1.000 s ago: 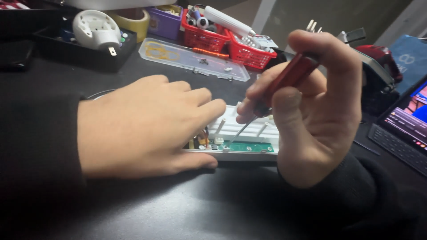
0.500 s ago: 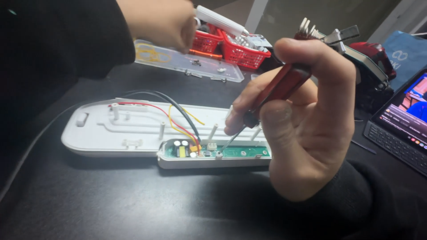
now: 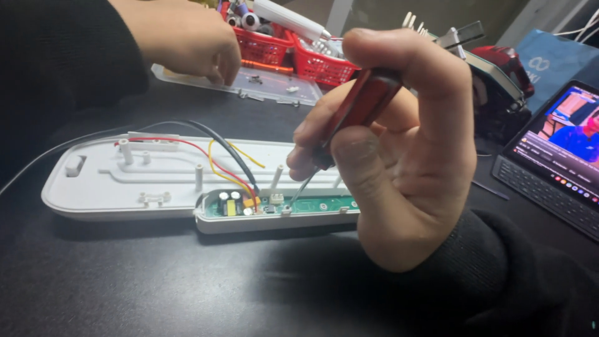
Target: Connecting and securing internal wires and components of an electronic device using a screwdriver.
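Observation:
An opened white power strip housing [image 3: 118,181] lies on the dark table, with a green circuit board [image 3: 281,205] and red, yellow and black wires [image 3: 215,153] exposed. My right hand [image 3: 399,156] grips a red-handled screwdriver [image 3: 359,106], its tip resting on the circuit board. My left hand [image 3: 187,37] is at the back, fingers bent down over a clear plastic lid [image 3: 262,84] with small screws on it. Whether the fingers pinch a screw is hidden.
Red baskets [image 3: 293,53] with small parts stand behind the lid. A tablet with a keyboard [image 3: 555,162] plays video at the right. A dark red and black tool [image 3: 499,87] sits beside it. A black cord runs off to the left.
My left hand lifted off the power strip and moved back to the clear lid, uncovering the housing and wires. My right hand keeps the screwdriver on the board.

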